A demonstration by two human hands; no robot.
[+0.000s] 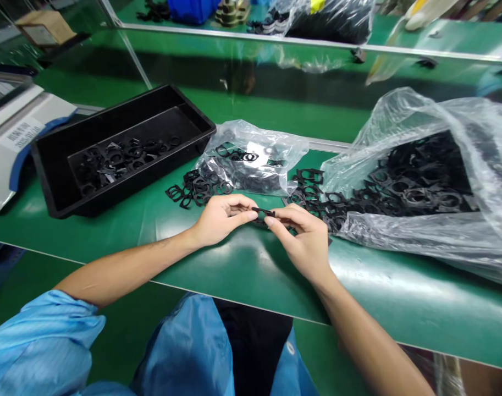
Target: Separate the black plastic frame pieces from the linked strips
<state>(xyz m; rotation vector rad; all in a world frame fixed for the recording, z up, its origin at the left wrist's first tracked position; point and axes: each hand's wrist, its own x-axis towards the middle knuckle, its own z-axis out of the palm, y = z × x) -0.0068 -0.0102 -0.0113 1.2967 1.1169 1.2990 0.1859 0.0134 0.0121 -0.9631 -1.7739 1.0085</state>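
Observation:
My left hand point(221, 218) and my right hand point(302, 235) meet over the green table point(242, 269), both pinching one small black plastic ring part point(262, 212) between fingertips. Just beyond my hands lies a loose pile of the same black parts point(197, 190). More of them spill from a small clear bag point(254, 157) and from a large clear bag point(424, 181) on the right. A black tray point(56, 181) at the left holds several of the parts.
A white and blue machine point(15, 143) stands at the far left edge. A metal rail point(329, 145) crosses behind the bags. The raised shelf at the back carries a blue bin point(191, 10) and another bag of black parts point(329, 19).

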